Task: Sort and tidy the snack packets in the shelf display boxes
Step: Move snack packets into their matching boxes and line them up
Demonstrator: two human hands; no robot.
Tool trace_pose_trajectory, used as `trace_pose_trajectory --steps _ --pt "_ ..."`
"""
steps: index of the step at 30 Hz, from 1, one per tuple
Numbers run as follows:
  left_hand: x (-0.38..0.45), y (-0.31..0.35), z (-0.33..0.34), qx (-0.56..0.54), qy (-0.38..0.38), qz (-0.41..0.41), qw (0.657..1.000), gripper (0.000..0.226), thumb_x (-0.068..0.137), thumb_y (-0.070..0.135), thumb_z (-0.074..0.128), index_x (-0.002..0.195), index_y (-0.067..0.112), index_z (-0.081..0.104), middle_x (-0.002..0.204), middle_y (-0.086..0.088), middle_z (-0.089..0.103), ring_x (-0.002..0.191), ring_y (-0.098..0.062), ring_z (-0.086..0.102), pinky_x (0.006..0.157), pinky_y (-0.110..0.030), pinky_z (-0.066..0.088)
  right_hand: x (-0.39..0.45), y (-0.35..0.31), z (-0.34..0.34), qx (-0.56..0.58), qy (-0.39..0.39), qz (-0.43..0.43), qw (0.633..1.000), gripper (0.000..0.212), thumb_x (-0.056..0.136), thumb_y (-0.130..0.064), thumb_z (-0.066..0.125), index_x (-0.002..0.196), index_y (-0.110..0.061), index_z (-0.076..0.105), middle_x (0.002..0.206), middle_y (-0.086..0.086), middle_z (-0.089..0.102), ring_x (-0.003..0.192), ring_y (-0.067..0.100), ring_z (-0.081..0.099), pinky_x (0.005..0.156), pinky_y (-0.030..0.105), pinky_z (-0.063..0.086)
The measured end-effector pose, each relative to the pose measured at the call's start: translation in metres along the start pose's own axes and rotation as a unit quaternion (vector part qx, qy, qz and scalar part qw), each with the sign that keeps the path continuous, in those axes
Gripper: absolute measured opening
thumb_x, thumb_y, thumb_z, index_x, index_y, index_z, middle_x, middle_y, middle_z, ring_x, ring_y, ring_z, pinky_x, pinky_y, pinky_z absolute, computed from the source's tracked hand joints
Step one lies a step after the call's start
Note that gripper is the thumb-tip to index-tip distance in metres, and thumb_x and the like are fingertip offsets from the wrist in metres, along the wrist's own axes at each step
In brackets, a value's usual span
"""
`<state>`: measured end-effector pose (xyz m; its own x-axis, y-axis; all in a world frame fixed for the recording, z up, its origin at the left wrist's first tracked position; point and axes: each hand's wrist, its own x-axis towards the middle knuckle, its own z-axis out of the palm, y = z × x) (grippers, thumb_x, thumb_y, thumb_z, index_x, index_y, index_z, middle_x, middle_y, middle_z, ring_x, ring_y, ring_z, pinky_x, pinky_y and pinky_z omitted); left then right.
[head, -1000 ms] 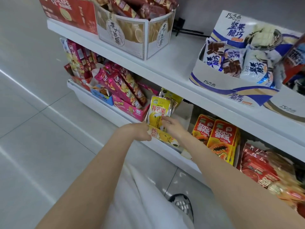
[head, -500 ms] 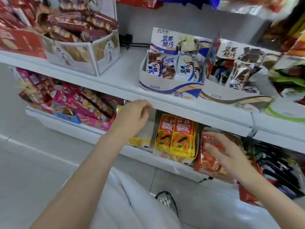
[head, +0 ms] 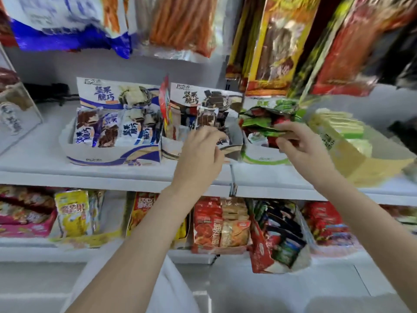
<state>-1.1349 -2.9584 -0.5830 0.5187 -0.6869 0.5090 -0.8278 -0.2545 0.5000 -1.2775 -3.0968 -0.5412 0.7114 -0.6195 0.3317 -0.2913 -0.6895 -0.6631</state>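
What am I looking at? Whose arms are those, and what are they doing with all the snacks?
There is no robot here. A person wears a camera on their head, so you see what they see: their own two arms reaching out to a shop shelf.

On the middle shelf stand three open cardboard display boxes. The blue-striped box on the left holds white and brown snack packets. The brown-striped box is in the middle, and the green-striped box is on the right.

The left hand reaches into the brown-striped box with curled fingers; the picture is too blurry to tell if it holds anything. The right hand pinches a green packet at the green-striped box.

Below is another shelf of snacks, and big bags hang above.
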Motion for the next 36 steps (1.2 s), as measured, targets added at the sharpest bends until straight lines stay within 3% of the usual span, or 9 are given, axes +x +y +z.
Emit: trace_pose_trajectory --steps 5,9,16,21,24,26,31,34,36 --pt "0.005 -0.001 -0.005 0.054 0.062 -0.042 0.996 0.026 0.086 0.006 0.051 0.108 0.011 0.063 0.116 -0.006 0.054 0.109 -0.025 0.045 0.093 -0.035 0.036 0.030 -0.024 0.030 -0.007 -0.061 -0.116 0.991 0.030 0.092 -0.007 0.049 0.120 -0.014 0.055 0.120 0.002 0.050 0.108 0.009 0.049 0.087 0.013 0.043" --pt "-0.005 -0.026 -0.024 0.118 0.073 -0.092 0.986 0.028 0.085 0.007 0.051 0.109 0.013 0.063 0.117 -0.006 0.054 0.109 -0.026 0.045 0.087 -0.035 0.034 0.046 -0.036 0.060 0.027 -0.113 -0.111 0.987 0.033 0.096 -0.015 0.043 0.129 -0.017 0.050 0.128 0.002 0.048 0.115 0.011 0.045 0.083 0.008 0.034" --pt "-0.021 -0.058 -0.041 0.191 0.020 -0.162 0.968 0.035 0.085 0.012 0.051 0.118 0.016 0.061 0.128 -0.008 0.049 0.118 -0.030 0.036 0.093 -0.041 0.031 0.060 -0.087 0.112 0.143 -0.282 -0.091 0.944 0.040 0.099 -0.039 0.026 0.128 -0.028 0.053 0.148 -0.001 0.032 0.137 0.007 0.021 0.101 0.020 0.016" --pt "-0.025 -0.067 -0.045 0.185 0.000 -0.131 0.974 0.037 0.086 0.012 0.050 0.122 0.019 0.058 0.130 -0.005 0.048 0.120 -0.026 0.036 0.095 -0.035 0.028 0.050 -0.097 0.121 0.140 -0.240 -0.043 0.960 0.047 0.100 -0.041 0.024 0.142 -0.022 0.033 0.150 -0.001 0.029 0.140 0.014 0.022 0.116 0.033 0.013" --pt "-0.027 -0.071 -0.047 0.167 -0.006 -0.116 0.979 0.038 0.086 0.011 0.051 0.123 0.018 0.058 0.132 -0.005 0.047 0.122 -0.026 0.036 0.099 -0.035 0.027 0.044 -0.094 0.095 0.256 -0.188 0.017 0.948 0.041 0.097 -0.047 0.027 0.132 -0.030 0.042 0.132 -0.016 0.049 0.121 0.003 0.046 0.108 0.031 0.032" --pt "-0.027 -0.070 -0.048 0.145 0.000 -0.114 0.983 0.039 0.086 0.009 0.050 0.123 0.016 0.058 0.132 -0.007 0.048 0.121 -0.027 0.038 0.099 -0.036 0.029 0.040 -0.092 0.071 0.330 -0.155 0.013 0.931 0.028 0.098 -0.044 0.027 0.118 -0.034 0.045 0.112 -0.020 0.058 0.106 -0.004 0.053 0.095 0.026 0.043" --pt "-0.030 -0.045 -0.056 -0.032 0.076 -0.101 0.992 0.033 0.090 0.009 0.049 0.121 0.013 0.058 0.125 -0.003 0.051 0.113 -0.018 0.049 0.097 -0.034 0.044 0.008 -0.071 0.012 0.435 -0.083 0.032 0.896 0.041 0.087 -0.038 0.046 0.121 -0.017 0.053 0.112 -0.007 0.065 0.107 0.009 0.061 0.087 0.028 0.049" --pt "-0.037 -0.013 -0.056 -0.195 -0.019 -0.129 0.972 0.033 0.093 0.020 0.050 0.126 0.024 0.051 0.120 0.009 0.051 0.101 -0.002 0.050 0.076 -0.004 0.040 -0.013 -0.049 -0.012 0.476 -0.080 0.042 0.875 0.040 0.087 -0.032 0.043 0.121 -0.014 0.054 0.114 -0.005 0.064 0.107 0.013 0.061 0.088 0.032 0.048" --pt "-0.039 0.002 -0.048 -0.270 -0.122 -0.147 0.944 0.037 0.091 0.026 0.054 0.127 0.027 0.047 0.117 0.015 0.054 0.094 0.009 0.053 0.072 0.002 0.041 -0.026 -0.034 -0.018 0.510 -0.095 0.062 0.853 0.036 0.089 -0.030 0.043 0.117 -0.014 0.057 0.109 -0.005 0.065 0.101 0.013 0.062 0.088 0.034 0.047"
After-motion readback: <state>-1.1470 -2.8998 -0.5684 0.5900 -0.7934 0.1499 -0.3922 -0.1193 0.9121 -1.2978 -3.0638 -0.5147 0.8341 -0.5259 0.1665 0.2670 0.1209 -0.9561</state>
